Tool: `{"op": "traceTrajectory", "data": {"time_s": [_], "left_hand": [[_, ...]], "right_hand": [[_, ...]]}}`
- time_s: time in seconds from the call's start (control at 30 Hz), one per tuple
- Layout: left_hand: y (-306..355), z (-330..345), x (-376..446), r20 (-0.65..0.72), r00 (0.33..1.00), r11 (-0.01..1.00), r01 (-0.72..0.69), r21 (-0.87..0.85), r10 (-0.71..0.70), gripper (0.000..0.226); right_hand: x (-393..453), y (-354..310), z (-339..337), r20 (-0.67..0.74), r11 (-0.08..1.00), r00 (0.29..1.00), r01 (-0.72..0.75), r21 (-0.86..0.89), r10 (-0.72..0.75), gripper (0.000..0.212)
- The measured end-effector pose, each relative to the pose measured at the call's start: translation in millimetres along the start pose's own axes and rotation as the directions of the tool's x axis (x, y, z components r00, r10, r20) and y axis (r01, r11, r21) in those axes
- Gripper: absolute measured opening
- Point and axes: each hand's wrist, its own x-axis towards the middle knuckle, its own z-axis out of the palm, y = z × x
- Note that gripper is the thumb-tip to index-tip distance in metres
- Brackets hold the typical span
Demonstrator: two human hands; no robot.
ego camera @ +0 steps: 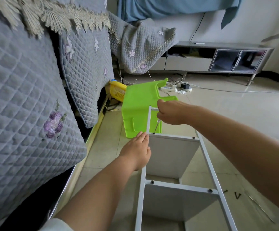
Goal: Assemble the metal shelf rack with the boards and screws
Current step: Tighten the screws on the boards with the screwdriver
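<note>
Both grips are working at the far end of the metal frame. Nearest to me, my left hand lies flat on the left rail, fingers straight and together, the fingertips reaching the corner where the upper crossbar meets the rail. It holds nothing; it only presses the frame to keep it steady.

A little farther, my right hand is closed around the handle of a screwdriver. I cannot see the handle itself, only the thin shaft coming out below the fist. The shaft points down and slightly left, and its tip sits in a dark screw at the left end of that crossbar, just beside my left fingertips.

The frame lies along the floor, its long axis running away from me, with grey boards hanging below the crossbars. In my judgement the screw is being driven now, so the shaft should stay straight in the screw head.

Some loose dark screws lie on the floor to the right. Beyond the frame stands a green plastic stool.
</note>
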Motion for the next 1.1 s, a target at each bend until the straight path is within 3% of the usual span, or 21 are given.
{"op": "traceTrajectory", "data": {"time_s": [0.07,0.1,0.37,0.53,0.7,0.9,1.0,1.1], "left_hand": [[-0.1,0.4,0.4,-0.002,1.000,1.000,0.000,0.001,0.000,0.052],[-0.2,0.8,0.3,-0.005,1.000,1.000,0.000,-0.003,0.000,0.052],[-0.1,2.3,-2.8,-0.005,1.000,1.000,0.011,-0.021,-0.011,0.051],[-0.6,2.8,-1.0,-0.003,1.000,0.999,0.010,-0.030,-0.010,0.051],[-1.6,6.1,-0.6,-0.013,1.000,0.999,0.012,-0.041,-0.012,0.051],[-1.7,7.3,-2.0,-0.010,1.000,0.999,0.011,-0.051,-0.012,0.051],[-2.4,6.5,-0.2,-0.019,1.000,0.998,0.010,-0.060,-0.011,0.051],[-3.5,7.5,0.4,-0.027,1.000,0.997,0.011,-0.080,-0.014,0.051]], "right_hand": [[2.7,0.9,-2.1,0.038,0.997,0.999,-0.026,0.072,0.023,0.007],[4.7,1.3,-1.9,0.011,0.997,1.000,-0.025,0.072,0.024,0.015],[8.7,5.0,6.6,-0.124,0.981,0.987,-0.116,-0.153,0.097,0.053],[-0.1,5.2,-2.8,0.017,0.992,1.000,0.000,-0.127,0.002,0.022],[4.8,-8.2,-7.9,-0.020,0.966,0.996,0.078,-0.247,-0.086,0.035],[18.4,-13.8,-7.9,0.020,0.954,1.000,-0.002,-0.300,0.009,0.043],[13.6,-16.6,-14.5,0.163,0.945,0.986,0.070,-0.319,-0.018,0.029],[9.4,-16.7,-18.8,0.152,0.916,0.988,0.088,-0.390,-0.030,0.025]]}}
